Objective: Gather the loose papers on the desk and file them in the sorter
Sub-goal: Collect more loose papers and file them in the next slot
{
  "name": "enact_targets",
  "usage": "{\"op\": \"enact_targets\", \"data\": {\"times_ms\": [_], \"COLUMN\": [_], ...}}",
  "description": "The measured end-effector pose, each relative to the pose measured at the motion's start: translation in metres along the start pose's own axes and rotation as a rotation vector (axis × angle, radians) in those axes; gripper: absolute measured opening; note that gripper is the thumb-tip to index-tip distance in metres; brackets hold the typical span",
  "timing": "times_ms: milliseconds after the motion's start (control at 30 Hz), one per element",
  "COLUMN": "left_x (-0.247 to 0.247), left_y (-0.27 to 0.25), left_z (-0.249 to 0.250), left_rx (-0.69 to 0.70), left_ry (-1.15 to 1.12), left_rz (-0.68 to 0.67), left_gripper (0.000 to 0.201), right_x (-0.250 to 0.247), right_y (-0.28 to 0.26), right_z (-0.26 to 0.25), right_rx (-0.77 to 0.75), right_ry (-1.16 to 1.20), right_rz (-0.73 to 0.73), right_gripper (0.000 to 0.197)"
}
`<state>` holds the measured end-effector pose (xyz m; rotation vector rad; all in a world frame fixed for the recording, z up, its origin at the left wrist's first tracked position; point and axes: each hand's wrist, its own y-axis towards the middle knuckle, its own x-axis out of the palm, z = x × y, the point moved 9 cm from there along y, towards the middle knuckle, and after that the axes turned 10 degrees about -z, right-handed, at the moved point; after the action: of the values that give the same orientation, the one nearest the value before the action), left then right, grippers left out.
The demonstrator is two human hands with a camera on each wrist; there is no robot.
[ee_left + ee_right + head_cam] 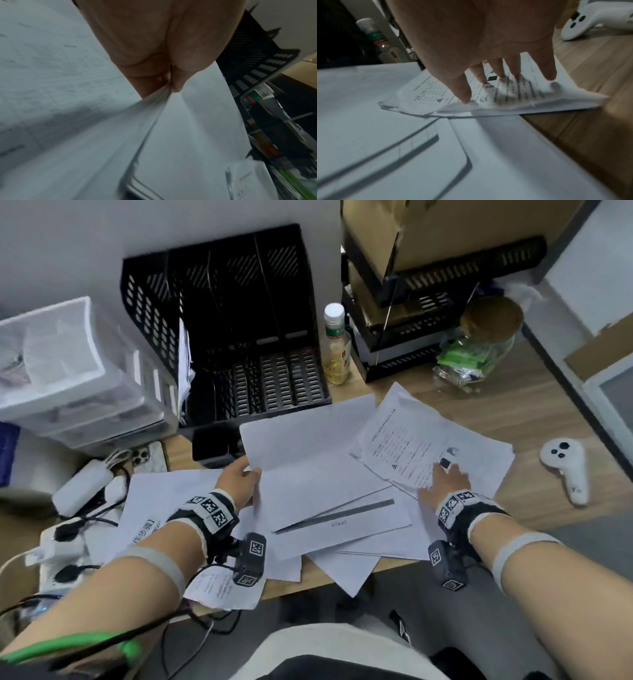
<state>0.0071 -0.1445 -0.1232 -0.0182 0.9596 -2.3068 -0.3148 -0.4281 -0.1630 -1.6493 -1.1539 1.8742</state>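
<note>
Papers [325, 474] lie scattered on the desk [513, 405] under and between both hands, gathering step underway. Left hand [239, 481] pinches a small stack's edge; right hand [443, 482] presses spread fingers [465, 94] flat on a printed sheet [407, 446]. Next, probably: slide that sheet toward the left stack, then lift all to the sorter [226, 330] beyond the left hand.

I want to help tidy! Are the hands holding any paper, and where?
The left hand pinches blank white paper sheets at their left edge. The right hand only presses spread fingers on the printed white sheet.
</note>
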Motion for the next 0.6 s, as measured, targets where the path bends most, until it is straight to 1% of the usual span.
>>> {"op": "enact_targets", "data": {"times_ms": [33,67,133,167,200,233,300,333,367,433,467,500,567,600], "left_x": [-0.010,-0.020,-0.035,-0.043,-0.051,-0.059,-0.076,-0.085,-0.094,-0.108,-0.113,-0.116,-0.118,-0.117], "left_y": [-0.001,-0.001,-0.007,-0.009,-0.012,-0.015,-0.017,-0.017,-0.014,-0.013,-0.013,-0.016,-0.020,-0.023], "left_z": [-0.005,-0.008,-0.007,-0.005,-0.002,0.001,0.003,0.003,0.001,0.000,0.000,0.002,0.004,0.006], "left_rx": [0.009,0.024,0.056,0.071,0.094,0.118,0.157,0.170,0.176,0.181,0.182,0.189,0.202,0.220], "left_ry": [-0.017,-0.028,-0.032,-0.018,0.001,0.005,-0.018,-0.022,-0.030,-0.043,-0.055,-0.077,-0.104,-0.096], "left_rz": [0.012,0.018,0.037,0.052,0.064,0.073,0.080,0.087,0.095,0.097,0.097,0.097,0.094,0.092], "left_gripper": [0.032,0.032,0.031,0.032,0.032,0.033,0.030,0.025,0.023,0.018,0.011,0.006,0.004,0.010], "right_x": [-0.004,-0.007,-0.012,-0.011,-0.007,-0.002,0.000,-0.003,-0.009,-0.021,-0.027,-0.032,-0.037,-0.038], "right_y": [-0.005,-0.010,-0.025,-0.033,-0.041,-0.050,-0.062,-0.068,-0.074,-0.087,-0.095,-0.103,-0.109,-0.111], "right_z": [-0.004,-0.013,-0.044,-0.063,-0.082,-0.099,-0.119,-0.127,-0.135,-0.148,-0.154,-0.157,-0.160,-0.160], "right_rx": [0.025,0.004,-0.151,-0.247,-0.329,-0.380,-0.409,-0.414,-0.440,-0.516,-0.542,-0.554,-0.548,-0.531], "right_ry": [0.016,0.051,0.154,0.210,0.264,0.334,0.500,0.553,0.594,0.695,0.718,0.720,0.703,0.677], "right_rz": [0.022,0.065,0.155,0.159,0.131,0.088,0.031,0.035,0.052,0.090,0.125,0.164,0.201,0.208], "right_gripper": [0.073,0.069,0.062,0.061,0.063,0.068,0.081,0.083,0.075,0.041,0.028,0.022,0.019,0.022]}}
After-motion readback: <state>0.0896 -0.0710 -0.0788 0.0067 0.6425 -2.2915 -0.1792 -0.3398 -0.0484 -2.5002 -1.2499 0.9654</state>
